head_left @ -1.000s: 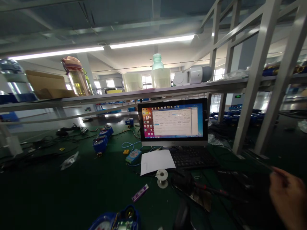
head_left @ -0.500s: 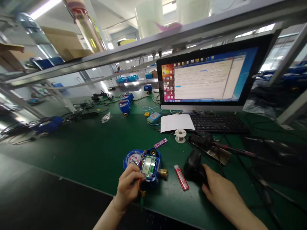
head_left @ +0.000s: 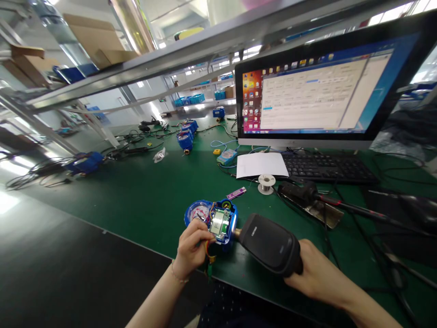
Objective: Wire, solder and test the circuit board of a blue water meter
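A blue water meter [head_left: 215, 220] with an exposed green circuit board lies near the front edge of the green bench. My left hand [head_left: 193, 246] is closed on its near side, thumb and fingers against the blue housing beside some coloured wires. My right hand [head_left: 316, 275] grips the handle of a black handheld barcode scanner [head_left: 269, 243], whose head points left and down at the meter's circuit board, almost touching the meter's brass fitting.
An all-in-one monitor [head_left: 327, 86] and black keyboard [head_left: 327, 167] stand at the back right, with a white sheet [head_left: 261, 165] and a solder spool [head_left: 266, 183] in front. A soldering iron on its stand [head_left: 307, 196], cables and more blue meters [head_left: 186, 136] lie around. A metal shelf [head_left: 170, 59] runs overhead.
The view has dropped from the shelf to the bench. My right hand has picked up the black scanner from the bench and brought it left over the meter. My left hand stays on the meter.
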`<state>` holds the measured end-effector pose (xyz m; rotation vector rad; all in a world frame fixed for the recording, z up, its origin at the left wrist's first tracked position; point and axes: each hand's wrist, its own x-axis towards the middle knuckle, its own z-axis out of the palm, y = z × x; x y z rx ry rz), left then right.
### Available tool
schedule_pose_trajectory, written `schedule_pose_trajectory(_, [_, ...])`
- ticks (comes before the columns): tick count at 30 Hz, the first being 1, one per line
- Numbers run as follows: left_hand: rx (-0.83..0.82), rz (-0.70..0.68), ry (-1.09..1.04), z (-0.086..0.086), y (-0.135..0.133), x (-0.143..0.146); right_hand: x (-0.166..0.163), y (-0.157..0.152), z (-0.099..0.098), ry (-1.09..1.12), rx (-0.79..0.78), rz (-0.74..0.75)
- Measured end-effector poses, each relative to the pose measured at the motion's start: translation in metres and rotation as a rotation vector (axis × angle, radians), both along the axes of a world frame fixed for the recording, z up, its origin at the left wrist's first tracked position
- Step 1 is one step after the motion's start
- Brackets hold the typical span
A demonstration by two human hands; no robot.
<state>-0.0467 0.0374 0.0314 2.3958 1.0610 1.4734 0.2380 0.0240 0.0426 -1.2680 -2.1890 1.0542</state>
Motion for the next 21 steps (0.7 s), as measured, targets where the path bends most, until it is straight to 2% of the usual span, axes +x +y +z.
schedule_pose_trajectory(12, [-0.013,-0.002,0.014,-0.002,-0.001,-0.002,0.006,-0.004,0.000,0.023,-0.081,0.024])
schedule_pose_trajectory(16, [-0.024,0.009,0.023,-0.005,-0.001,-0.004,0.008,-0.005,0.002,-0.010,-0.031,0.005])
schedule_pose_trajectory(18, [-0.024,0.013,0.026,-0.005,-0.001,-0.004,0.009,-0.001,0.000,-0.086,-0.016,-0.052])
schedule_pose_trajectory(21, [-0.004,0.006,0.022,-0.002,0.000,-0.003,0.011,0.005,-0.015,-0.305,0.025,-0.290])
